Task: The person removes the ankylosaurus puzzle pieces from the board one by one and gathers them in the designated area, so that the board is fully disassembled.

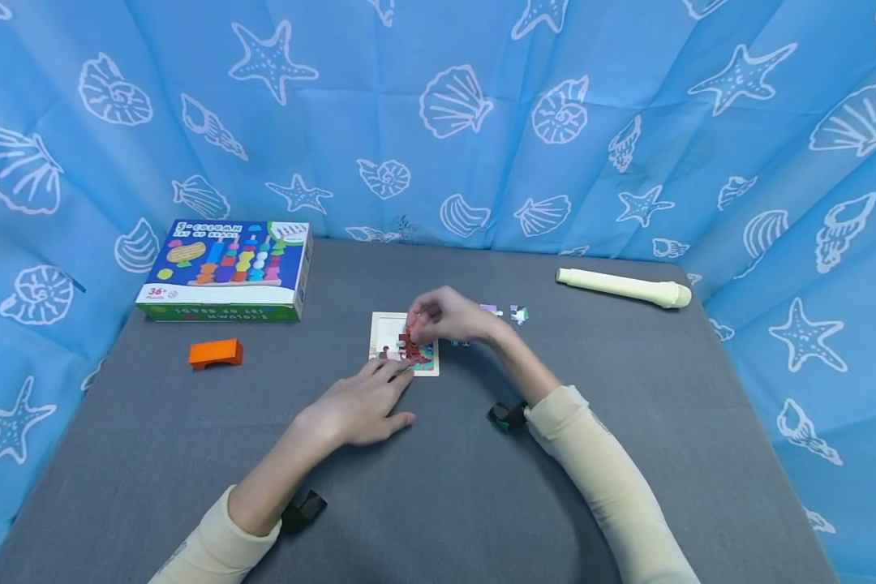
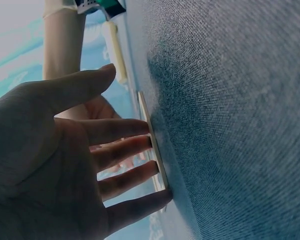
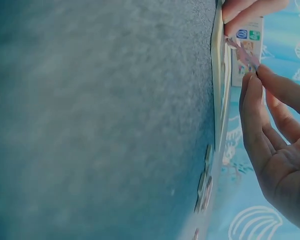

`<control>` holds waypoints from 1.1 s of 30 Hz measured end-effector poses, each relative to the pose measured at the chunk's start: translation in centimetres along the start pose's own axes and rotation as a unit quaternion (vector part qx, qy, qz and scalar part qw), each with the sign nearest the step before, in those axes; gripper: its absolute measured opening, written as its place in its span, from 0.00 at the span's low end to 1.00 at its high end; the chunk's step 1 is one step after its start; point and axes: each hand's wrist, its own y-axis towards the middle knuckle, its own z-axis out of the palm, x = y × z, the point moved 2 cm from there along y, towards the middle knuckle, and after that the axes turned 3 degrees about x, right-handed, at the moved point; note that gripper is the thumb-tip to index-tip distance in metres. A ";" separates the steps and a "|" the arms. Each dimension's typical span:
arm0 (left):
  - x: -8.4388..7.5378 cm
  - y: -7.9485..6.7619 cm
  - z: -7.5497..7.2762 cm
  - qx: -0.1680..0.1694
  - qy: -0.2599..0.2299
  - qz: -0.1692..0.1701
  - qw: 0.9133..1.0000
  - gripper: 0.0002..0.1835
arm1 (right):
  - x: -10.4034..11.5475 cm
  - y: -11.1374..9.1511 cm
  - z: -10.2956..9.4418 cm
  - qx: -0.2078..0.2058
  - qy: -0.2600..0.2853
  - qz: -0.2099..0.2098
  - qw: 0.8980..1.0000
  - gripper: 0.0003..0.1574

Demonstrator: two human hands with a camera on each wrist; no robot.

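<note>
Blue curtain (image 1: 380, 89) is filling the head view's top; at centre, your right hand (image 1: 448, 316) is pinching a puzzle piece (image 3: 246, 55) over the board (image 1: 388, 316). In the left wrist view, your left hand (image 2: 57, 155), grip loose, is touching the board's edge mid-frame. In the right wrist view, the puzzle piece is showing upper right.

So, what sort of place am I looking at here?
Probably a curtained-off play corner, though the room beyond is hidden: a blue seashell-print curtain hangs behind, and a bead-toy box and a small, partly filled jigsaw puzzle are set out.
</note>
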 end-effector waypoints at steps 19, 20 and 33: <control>0.0 0.1 0.0 0.019 -0.009 -0.007 1.000 0.39 | -2.6 -5.3 -3.6 -0.028 0.017 0.042 0.999 0.13; 0.0 0.1 0.0 0.019 -0.010 -0.006 1.000 0.39 | -2.7 -5.6 -3.9 -0.031 0.016 0.045 0.998 0.13; 0.0 -0.1 -0.1 0.013 -0.014 0.000 1.000 0.38 | -5.7 -7.6 -6.8 -0.046 -0.021 0.091 0.995 0.13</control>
